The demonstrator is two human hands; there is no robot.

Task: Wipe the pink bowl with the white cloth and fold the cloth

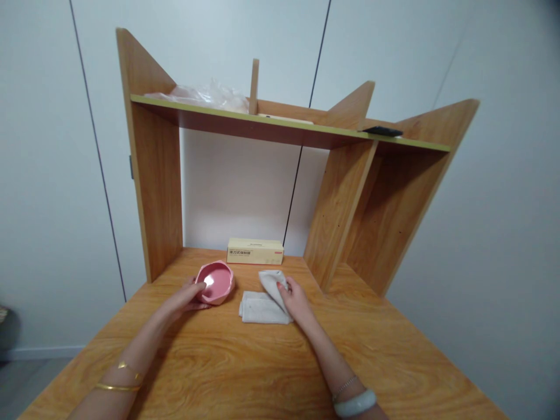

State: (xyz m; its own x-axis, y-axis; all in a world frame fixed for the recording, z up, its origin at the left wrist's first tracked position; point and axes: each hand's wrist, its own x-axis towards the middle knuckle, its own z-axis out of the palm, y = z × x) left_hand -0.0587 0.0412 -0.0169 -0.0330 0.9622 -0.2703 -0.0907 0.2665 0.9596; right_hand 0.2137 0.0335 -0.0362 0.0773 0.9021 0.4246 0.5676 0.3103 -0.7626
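Note:
My left hand point(195, 294) grips a pink bowl point(222, 283) with a faceted outer wall by its left side, thumb over the rim and fingers beneath. The bowl is tilted so that its glossy inside faces me, and nothing lies in it. To the right, a folded light grey cloth point(262, 309) rests on the desk. Pinched in my right hand point(292, 294) is one part of this cloth, lifted above the folded portion. Whether the raised part is a separate piece of cloth, I cannot tell.
A long cream cling-film box point(255, 252) lies at the back of the wooden desk point(236, 367). Around it stands a wooden shelf unit point(161, 192) with upright dividers. Clear plastic bags point(210, 95) and a flat black object point(384, 131) sit on its upper shelf.

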